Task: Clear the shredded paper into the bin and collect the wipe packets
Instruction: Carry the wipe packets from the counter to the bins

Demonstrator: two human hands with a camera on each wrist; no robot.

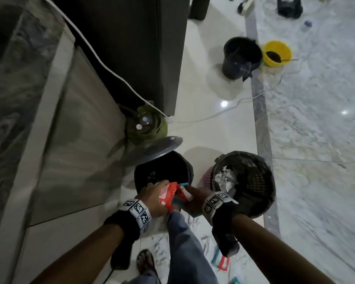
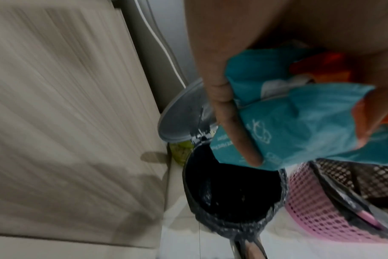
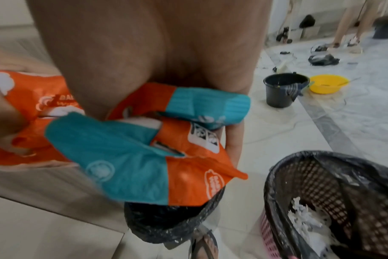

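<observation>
Both hands hold a bundle of orange and teal wipe packets (image 1: pixel 172 194) just above the open black pedal bin (image 1: pixel 162 171), whose grey lid (image 1: pixel 152 148) stands raised. My left hand (image 1: pixel 159 191) grips the bundle from the left; its fingers (image 2: pixel 235 126) curl over the teal packets (image 2: pixel 299 122). My right hand (image 1: pixel 189 191) grips the packets (image 3: pixel 144 149) from the right. Shredded paper (image 1: pixel 225 179) lies in the bag-lined black mesh basket (image 1: pixel 254 181) to the right. More shreds (image 1: pixel 160 249) and loose packets (image 1: pixel 220 261) lie on the floor by my feet.
A pink basket (image 2: pixel 317 206) sits under the mesh basket. A green gas cylinder (image 1: pixel 146 126) and a white cable (image 1: pixel 103 62) stand by the cabinet on the left. Farther off are a black bucket (image 1: pixel 241 57) and a yellow bowl (image 1: pixel 277 53). My sandalled foot (image 1: pixel 146 261) is below.
</observation>
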